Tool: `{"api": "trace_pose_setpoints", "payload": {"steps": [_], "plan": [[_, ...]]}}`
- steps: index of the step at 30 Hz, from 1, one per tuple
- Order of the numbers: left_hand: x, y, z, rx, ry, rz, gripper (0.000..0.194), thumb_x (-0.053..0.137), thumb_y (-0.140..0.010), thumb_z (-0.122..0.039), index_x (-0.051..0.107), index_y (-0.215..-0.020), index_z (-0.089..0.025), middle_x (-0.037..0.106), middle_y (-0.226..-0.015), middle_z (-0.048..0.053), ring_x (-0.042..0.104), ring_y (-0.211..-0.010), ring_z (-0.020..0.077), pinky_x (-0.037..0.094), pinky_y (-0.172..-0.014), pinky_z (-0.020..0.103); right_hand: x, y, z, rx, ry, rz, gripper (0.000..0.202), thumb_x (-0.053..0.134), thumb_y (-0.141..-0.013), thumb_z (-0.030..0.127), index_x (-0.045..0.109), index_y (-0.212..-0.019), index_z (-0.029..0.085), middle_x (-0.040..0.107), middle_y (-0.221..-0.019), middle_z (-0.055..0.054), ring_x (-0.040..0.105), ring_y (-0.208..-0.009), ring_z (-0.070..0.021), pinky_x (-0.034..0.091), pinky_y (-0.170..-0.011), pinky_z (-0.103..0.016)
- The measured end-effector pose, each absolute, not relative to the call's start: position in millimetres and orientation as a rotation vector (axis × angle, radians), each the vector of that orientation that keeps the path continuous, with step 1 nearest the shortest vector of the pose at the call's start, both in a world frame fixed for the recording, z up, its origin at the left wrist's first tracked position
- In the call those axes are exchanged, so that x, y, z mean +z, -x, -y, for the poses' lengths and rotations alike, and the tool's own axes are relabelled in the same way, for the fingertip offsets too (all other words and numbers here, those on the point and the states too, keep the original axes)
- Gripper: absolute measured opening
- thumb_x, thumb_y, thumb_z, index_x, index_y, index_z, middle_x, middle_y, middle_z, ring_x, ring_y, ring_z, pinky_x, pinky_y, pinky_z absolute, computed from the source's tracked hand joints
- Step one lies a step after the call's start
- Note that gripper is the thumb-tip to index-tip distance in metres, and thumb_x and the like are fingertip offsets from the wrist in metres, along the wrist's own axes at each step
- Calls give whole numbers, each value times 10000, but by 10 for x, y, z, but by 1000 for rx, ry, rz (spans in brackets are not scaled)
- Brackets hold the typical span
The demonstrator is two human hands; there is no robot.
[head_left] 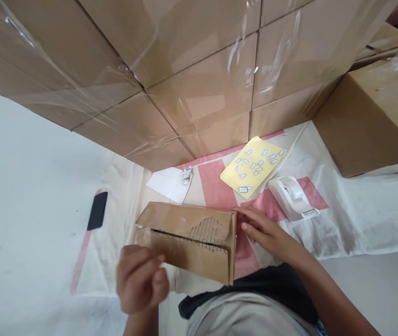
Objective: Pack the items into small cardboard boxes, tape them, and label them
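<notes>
A small brown cardboard box (185,254) lies in front of me, a narrow gap running between its top flaps and a patch of torn, ribbed cardboard near the right end. My right hand (260,228) rests against that right end with fingers stretched out. Over the box's left front corner, my left hand (143,279) is raised with curled fingers and the thumb drawn in. It is slightly blurred, and whatever it may pinch cannot be made out. Clear tape seems to cover the box's left end.
Large stacked cartons (199,93) under clear film form a wall ahead. Behind the box lie a white paper (167,184) with crumpled scraps and a yellow sheet (251,163) of small labels. A white tape dispenser (292,198) stands right, a black phone (97,211) left, another carton (367,116) far right.
</notes>
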State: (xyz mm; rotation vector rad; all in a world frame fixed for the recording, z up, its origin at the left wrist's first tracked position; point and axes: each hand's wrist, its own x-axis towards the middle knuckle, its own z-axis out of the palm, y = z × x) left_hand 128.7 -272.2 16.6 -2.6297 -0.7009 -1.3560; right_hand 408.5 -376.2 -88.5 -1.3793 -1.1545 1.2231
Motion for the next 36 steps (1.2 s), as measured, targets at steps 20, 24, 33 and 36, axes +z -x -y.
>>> {"api": "trace_pose_setpoints", "payload": {"steps": [20,24,33,36], "plan": [[76,-916,2388,-1238,2619,1664,187,684,-919,-291,696,-1093,-224,706,-1032,55,645,-946,205,513,-782,351,-170,-3843,3641,693,1333,1424,509,613,-992,304,498,-1486,343,520,-1490,-104,482,-1405,-309,458,-1147,-493],[139,-914,2378,-1285,2651,1591,149,705,-910,-238,719,-1059,-229,734,-971,51,678,-959,207,574,-823,371,26,-3712,3503,735,1224,1455,449,580,-1007,265,541,-1449,340,552,-1458,-93,504,-1387,-288,473,-1134,-478],[257,-980,2230,-1235,2718,1452,149,709,-905,-204,732,-1049,-236,743,-895,34,646,-914,198,564,-802,351,3,-3676,3424,721,1151,1493,243,533,-1007,193,715,-1151,260,654,-1321,-101,562,-1267,-267,490,-1054,-465],[250,-1071,2156,-1159,2763,1615,242,697,-917,-262,695,-1158,-249,746,-943,34,644,-941,202,550,-831,357,-22,-3706,3434,723,1134,1526,240,544,-997,169,719,-1134,259,650,-1325,-92,548,-1268,-256,476,-1067,-452]]}}
